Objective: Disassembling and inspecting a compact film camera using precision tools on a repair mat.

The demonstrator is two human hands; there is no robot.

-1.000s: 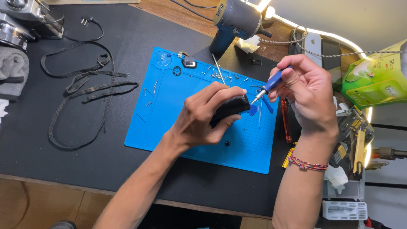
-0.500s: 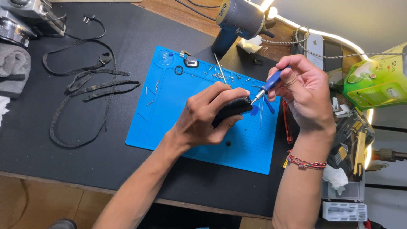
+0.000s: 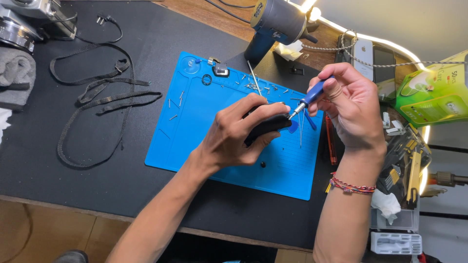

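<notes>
Over the blue work mat, my two hands work one small black device.
My left hand clamps it; my right hand pinches a blue-handled screwdriver, tip touching it.

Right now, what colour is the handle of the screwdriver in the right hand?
Blue. The screwdriver handle, held in the right hand, shows best in the head view.

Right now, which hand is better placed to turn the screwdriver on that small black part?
The right hand. Its grip is already on the blue-handled screwdriver, whose tip meets the small black part. The left hand is occupied holding that part over the blue mat.
</notes>
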